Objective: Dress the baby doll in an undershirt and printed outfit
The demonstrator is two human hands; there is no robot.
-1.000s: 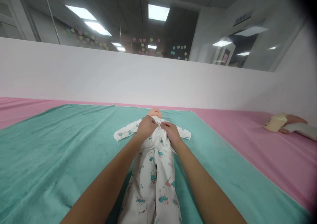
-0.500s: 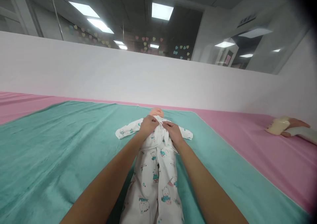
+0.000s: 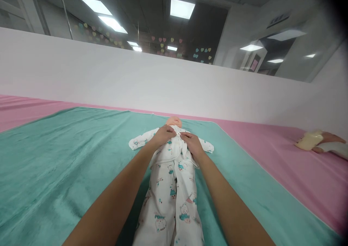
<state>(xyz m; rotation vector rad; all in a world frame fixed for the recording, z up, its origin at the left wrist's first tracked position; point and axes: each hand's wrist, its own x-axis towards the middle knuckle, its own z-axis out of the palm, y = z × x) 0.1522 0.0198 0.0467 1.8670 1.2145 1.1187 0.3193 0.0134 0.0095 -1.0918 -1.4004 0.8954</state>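
A baby doll [image 3: 174, 122] lies on its back on a teal towel [image 3: 59, 155], dressed in a white printed sleepsuit [image 3: 171, 188]. My left hand [image 3: 162, 135] and my right hand [image 3: 191, 143] rest on the doll's chest just below its neck. Both have their fingers pinched on the sleepsuit's front opening near the collar. The doll's sleeves spread out to either side of my hands, and its legs run down between my forearms.
The towel lies over a pink sheet [image 3: 285, 166] that runs to a low white wall [image 3: 136, 79]. At the far right, another person's hand [image 3: 327, 139] holds a pale bottle [image 3: 310, 140] on the pink sheet.
My hands have shifted slightly up the doll's chest toward the collar, still pinching the fabric. The view has tilted a little.
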